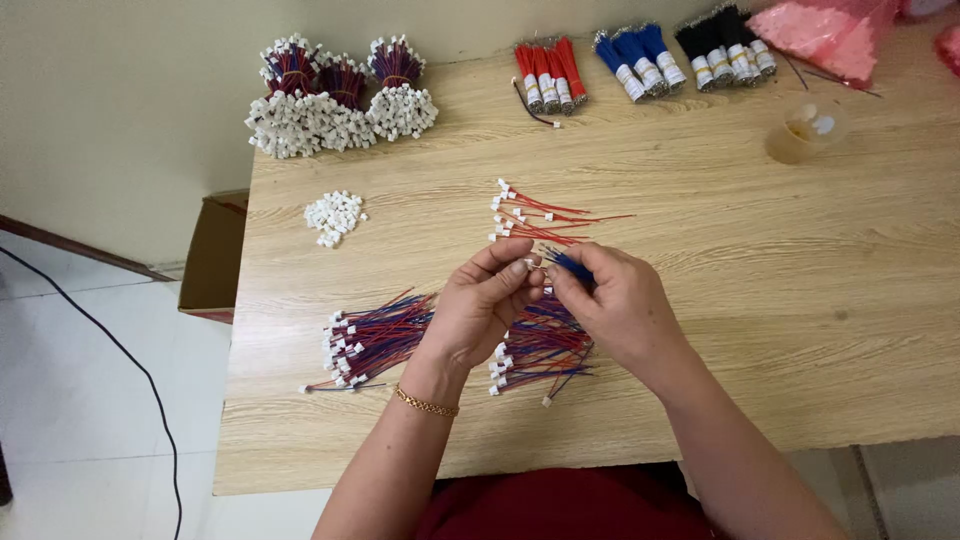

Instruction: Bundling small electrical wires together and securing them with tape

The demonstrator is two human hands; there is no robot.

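My left hand (pixel 478 305) pinches a small white connector (pixel 531 266) between thumb and fingertips over the middle of the wooden table (pixel 760 290). My right hand (pixel 622 305) meets it from the right and holds short blue wires (pixel 572 265). Under both hands lies a loose pile of red and blue wires with white plugs (pixel 540 355). A second such pile (pixel 368 340) lies left of my left wrist. Just beyond my fingers lie several red wires with white plugs (pixel 530 215).
A heap of loose white connectors (pixel 334 216) lies at the left. Bundled wire sets (pixel 340 95) stand at the far left; red (pixel 548 75), blue (pixel 638 55) and black (pixel 726 45) wire bundles line the far edge. A clear plastic cup (pixel 805 130), pink bag (pixel 830 30) and cardboard box (pixel 212 255) are nearby.
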